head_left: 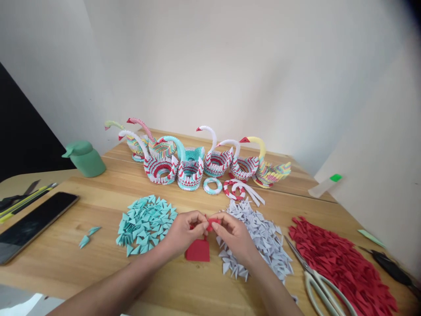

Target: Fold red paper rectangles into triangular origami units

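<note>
Head-camera footage shows a small red paper piece pinched between the fingertips of the left hand and the right hand, both of which are curled together just above the wooden table. A stack of red paper squares is seen lying directly below the hands, with a pile of teal folded triangles just to the left and a pile of white folded triangles partly covered by the right hand. Farther out, scissors and a heap of red folded triangles are found to the right, a phone to the left, and a row of paper swans behind.
</note>
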`<act>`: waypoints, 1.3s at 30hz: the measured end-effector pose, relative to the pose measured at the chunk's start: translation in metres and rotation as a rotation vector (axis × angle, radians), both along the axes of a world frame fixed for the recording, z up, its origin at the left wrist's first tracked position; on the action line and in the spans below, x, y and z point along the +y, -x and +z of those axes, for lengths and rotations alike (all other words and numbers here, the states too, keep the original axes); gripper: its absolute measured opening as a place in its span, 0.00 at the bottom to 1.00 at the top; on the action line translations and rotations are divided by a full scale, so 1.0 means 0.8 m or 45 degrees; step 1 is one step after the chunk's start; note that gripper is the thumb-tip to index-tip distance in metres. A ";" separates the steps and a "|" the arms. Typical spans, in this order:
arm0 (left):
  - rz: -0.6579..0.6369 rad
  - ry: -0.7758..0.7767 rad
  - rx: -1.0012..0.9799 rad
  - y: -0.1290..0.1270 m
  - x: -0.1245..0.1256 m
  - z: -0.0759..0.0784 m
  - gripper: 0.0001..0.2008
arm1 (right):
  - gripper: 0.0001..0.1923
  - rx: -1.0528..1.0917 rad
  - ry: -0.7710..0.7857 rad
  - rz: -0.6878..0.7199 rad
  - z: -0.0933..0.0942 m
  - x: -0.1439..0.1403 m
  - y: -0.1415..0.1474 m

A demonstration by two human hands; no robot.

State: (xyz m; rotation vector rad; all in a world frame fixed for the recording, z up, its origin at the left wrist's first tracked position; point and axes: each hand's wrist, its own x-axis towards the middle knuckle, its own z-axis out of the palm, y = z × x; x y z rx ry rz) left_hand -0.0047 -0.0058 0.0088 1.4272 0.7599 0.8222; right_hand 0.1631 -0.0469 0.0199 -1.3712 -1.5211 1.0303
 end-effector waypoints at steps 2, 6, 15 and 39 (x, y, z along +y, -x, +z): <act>0.003 0.040 -0.032 0.000 0.002 -0.002 0.12 | 0.11 0.000 -0.020 -0.002 -0.002 0.000 -0.002; -0.040 0.146 -0.100 0.000 0.005 -0.007 0.15 | 0.11 -0.054 -0.085 -0.025 -0.004 -0.001 -0.006; -0.093 0.301 -0.266 -0.002 0.008 -0.012 0.18 | 0.13 -0.243 -0.259 -0.127 -0.006 -0.005 -0.001; 0.213 -0.657 0.146 0.000 0.002 -0.002 0.06 | 0.11 -0.355 -0.340 -0.126 -0.005 -0.006 0.004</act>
